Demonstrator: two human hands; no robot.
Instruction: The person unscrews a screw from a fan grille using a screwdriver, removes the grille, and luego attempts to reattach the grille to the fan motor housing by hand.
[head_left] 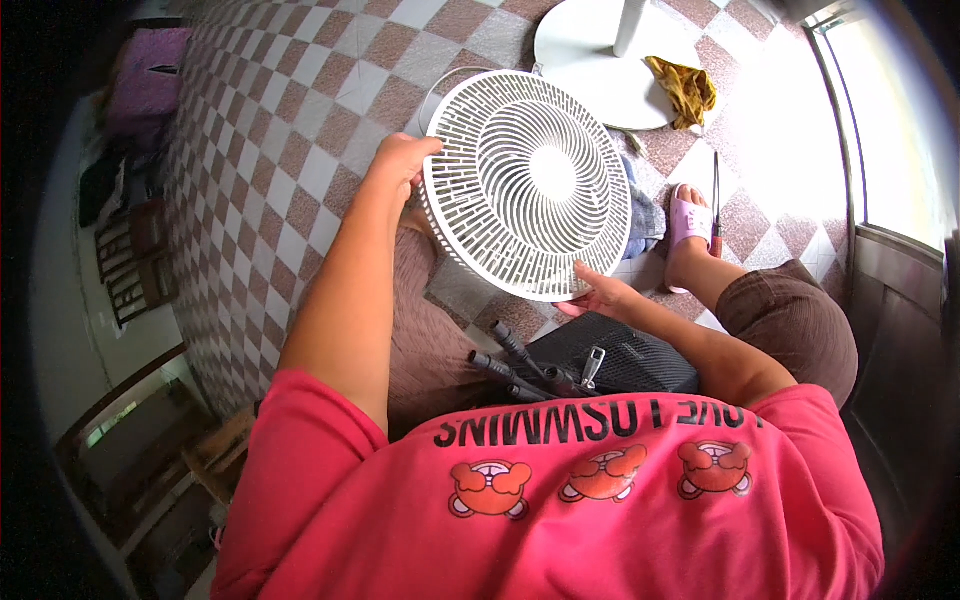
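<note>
A round white fan grille (553, 172) with spiral slats is held up in front of me, above the floor and my knees. My left hand (403, 160) grips its rim at the left, thumb over the face. At the near edge, my right hand (600, 293) holds the rim with the thumb on top and the fingers below. The grille hides most of what lies behind it. Part of a blue cloth (645, 215) shows past its right edge.
A white round stand base (580, 50) with a pole is on the checkered floor ahead, a yellow-brown cloth (685, 92) lying on it. A screwdriver (717, 215) lies by my slippered foot. A black case (620, 350) with black cables is at my lap. A wooden chair (130, 400) stands left.
</note>
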